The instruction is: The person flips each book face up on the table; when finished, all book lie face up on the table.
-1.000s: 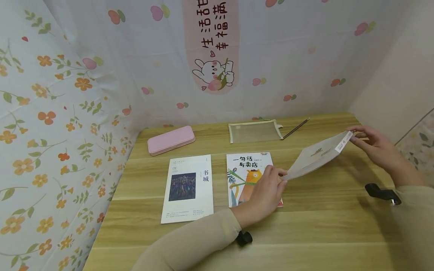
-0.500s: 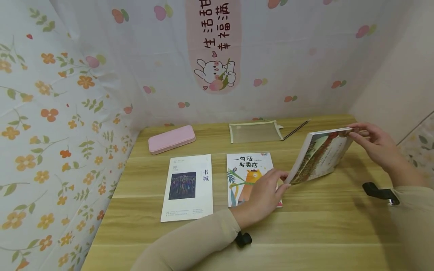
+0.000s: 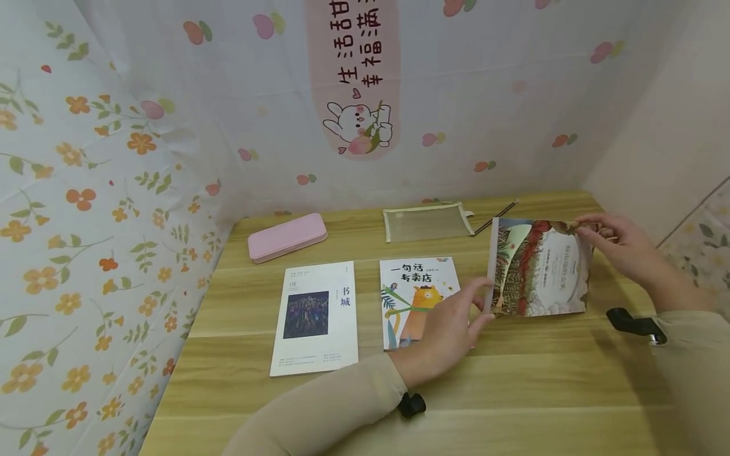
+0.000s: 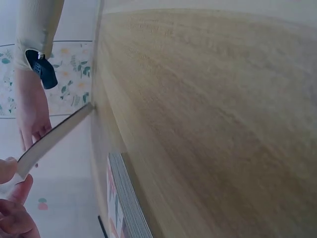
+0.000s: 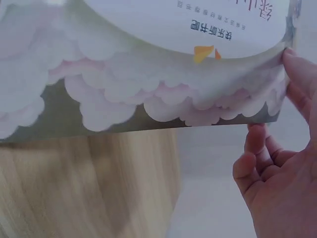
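Both hands hold a book [image 3: 536,269] with a colourful illustrated cover above the right part of the table, its cover facing the head camera and its printed text turned sideways. My left hand [image 3: 450,323] pinches the book's left edge near the lower corner. At the upper right corner, my right hand [image 3: 624,250] grips it between thumb and fingers. In the right wrist view the cover shows pale cloud shapes, with the thumb [image 5: 299,69] on its front. Beneath my left hand lies a book with an orange cartoon animal [image 3: 419,297], partly covered by that hand.
A white book with a dark picture [image 3: 313,316] lies on the wooden table [image 3: 228,354] to the left. Behind it is a pink case [image 3: 288,237]. A mesh zip pouch [image 3: 428,223] and a dark pencil-like stick [image 3: 497,216] lie near the back wall.
The held book has turned from its pale, plain side, past its edge, to its colourful cover, which now faces the head camera. The things lying on the table have stayed in place.
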### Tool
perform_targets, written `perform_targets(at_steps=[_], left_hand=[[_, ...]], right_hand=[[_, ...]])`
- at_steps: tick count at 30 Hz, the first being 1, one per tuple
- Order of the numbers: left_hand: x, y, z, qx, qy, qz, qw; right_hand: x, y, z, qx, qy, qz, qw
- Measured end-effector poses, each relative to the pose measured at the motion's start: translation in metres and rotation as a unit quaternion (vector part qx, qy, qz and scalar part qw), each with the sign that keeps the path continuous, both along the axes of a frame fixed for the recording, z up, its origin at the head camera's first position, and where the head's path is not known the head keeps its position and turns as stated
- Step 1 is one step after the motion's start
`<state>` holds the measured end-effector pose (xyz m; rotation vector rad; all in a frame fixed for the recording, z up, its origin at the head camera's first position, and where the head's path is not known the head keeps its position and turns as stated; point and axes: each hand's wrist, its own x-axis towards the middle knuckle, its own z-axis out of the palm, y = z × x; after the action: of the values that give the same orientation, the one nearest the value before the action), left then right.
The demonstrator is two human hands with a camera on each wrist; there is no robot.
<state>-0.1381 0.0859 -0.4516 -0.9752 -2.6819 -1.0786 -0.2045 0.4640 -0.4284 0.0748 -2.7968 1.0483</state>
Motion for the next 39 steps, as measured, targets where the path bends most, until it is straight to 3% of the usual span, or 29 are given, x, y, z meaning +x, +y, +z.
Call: perform_targets(at_steps=[10, 16, 20, 22, 24, 25, 28, 30, 31, 33, 36, 39], left_hand=[[0.002, 0.006, -0.001, -0.029, -0.009, 0.002, 0.9995], [0.012, 0.016, -0.007, -0.048, -0.034, -0.01, 0.9982], [0.021, 0.021, -0.006, -0.049, -0.075, -0.015, 0.9959], [0.024, 0.024, -0.006, -0.035, -0.123, -0.022, 0.9916], [0.027, 0.026, -0.008, -0.016, -0.194, -0.034, 0.9804], [0.028, 0.027, -0.009, 0.0, -0.239, -0.04, 0.9702], [0.028, 0.029, -0.018, 0.051, -0.374, -0.055, 0.9245], [0.029, 0.031, -0.022, 0.077, -0.435, -0.066, 0.8946], [0.029, 0.031, -0.023, 0.084, -0.457, -0.074, 0.8824], [0.029, 0.032, -0.023, 0.091, -0.483, -0.093, 0.8658], [0.029, 0.032, -0.021, 0.083, -0.502, -0.121, 0.8526], [0.028, 0.028, -0.019, 0.054, -0.491, -0.145, 0.8575]], right_hand=[[-0.004, 0.004, -0.012, 0.051, 0.006, 0.051, 0.9974], [-0.007, 0.007, -0.015, 0.104, -0.007, 0.102, 0.9893], [-0.009, 0.005, -0.017, 0.11, -0.053, 0.132, 0.9837], [-0.01, 0.003, -0.02, 0.1, -0.079, 0.141, 0.9818], [-0.012, 0.002, -0.024, 0.093, -0.092, 0.154, 0.9795], [-0.013, 0.001, -0.028, 0.089, -0.09, 0.165, 0.9781], [-0.019, -0.002, -0.037, 0.076, -0.078, 0.198, 0.974], [-0.023, -0.004, -0.041, 0.074, -0.073, 0.211, 0.9719], [-0.025, -0.006, -0.042, 0.074, -0.076, 0.216, 0.9707], [-0.026, -0.009, -0.041, 0.075, -0.089, 0.22, 0.9686], [-0.025, -0.014, -0.04, 0.093, -0.091, 0.215, 0.9679], [-0.02, -0.018, -0.043, 0.12, -0.081, 0.186, 0.9718]])
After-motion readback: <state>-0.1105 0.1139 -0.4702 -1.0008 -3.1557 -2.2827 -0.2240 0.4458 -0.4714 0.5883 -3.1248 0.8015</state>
